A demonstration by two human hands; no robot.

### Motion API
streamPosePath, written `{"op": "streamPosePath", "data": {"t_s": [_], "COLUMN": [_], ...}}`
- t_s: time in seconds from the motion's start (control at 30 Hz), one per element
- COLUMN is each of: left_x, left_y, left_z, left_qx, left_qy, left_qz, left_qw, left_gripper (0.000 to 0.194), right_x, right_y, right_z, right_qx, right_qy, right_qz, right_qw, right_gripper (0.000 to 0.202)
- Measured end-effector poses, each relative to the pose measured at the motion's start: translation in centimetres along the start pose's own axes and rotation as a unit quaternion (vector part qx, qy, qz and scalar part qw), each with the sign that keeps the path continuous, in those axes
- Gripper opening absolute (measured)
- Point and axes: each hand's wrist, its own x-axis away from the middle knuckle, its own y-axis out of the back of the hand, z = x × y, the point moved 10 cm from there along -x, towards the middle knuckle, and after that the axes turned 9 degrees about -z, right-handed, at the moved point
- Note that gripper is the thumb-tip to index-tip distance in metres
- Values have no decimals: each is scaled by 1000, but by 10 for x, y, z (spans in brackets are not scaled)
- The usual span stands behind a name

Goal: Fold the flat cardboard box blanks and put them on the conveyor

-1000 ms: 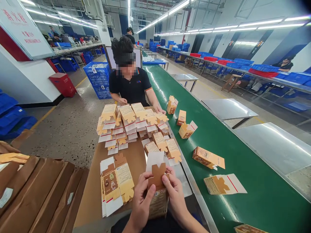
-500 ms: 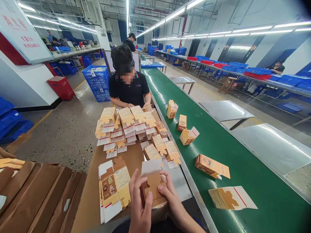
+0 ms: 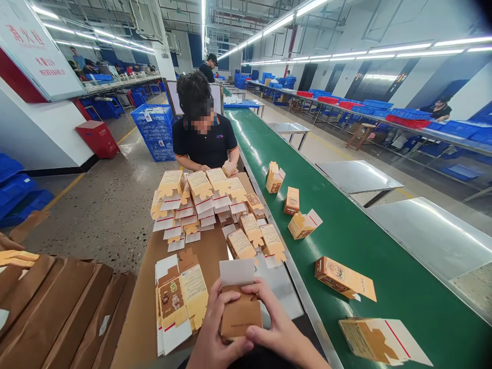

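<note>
Both of my hands grip one small brown carton close to my body. A white flap stands up from its far edge, while the brown face toward me is closed over. My left hand wraps the carton's left side, its fingers bent over the top. On the right side, my right hand presses with the thumb at the near edge and fingers on the far edge. Flat, unfolded cartons lie in a stack left of my hands. Just beyond are several formed cartons with open flaps.
A green conveyor belt on the right carries several cartons. Across the brown table, a co-worker sits behind a pile of cartons. Brown packages stand at lower left; blue crates are behind.
The end flaps of my carton have been folded down into a flat brown face. Cartons on the belt have moved toward me. The co-worker has lifted a carton.
</note>
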Motion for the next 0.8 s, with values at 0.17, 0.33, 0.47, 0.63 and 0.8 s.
{"op": "streamPosePath", "data": {"t_s": [0.17,0.33,0.47,0.63,0.8], "left_x": [-3,-5,-5,-2,6], "left_y": [-2,3,2,9,-3], "left_z": [5,-1,-2,9,12], "left_qx": [-38,-72,-57,11,5], "left_qy": [-35,-28,-35,-47,-103], "left_qz": [104,93,66,-32,7], "left_qw": [993,993,996,998,995], "left_gripper": [59,47,48,41,27], "right_x": [-6,-8,-10,-5,3], "right_y": [-8,-16,-7,-2,1], "right_z": [7,7,12,4,-15], "right_qx": [60,92,58,50,18], "right_qy": [-11,-12,6,18,27], "right_qz": [54,118,86,47,-26], "right_qw": [997,989,995,997,999], "right_gripper": [46,45,52,52,42]}}
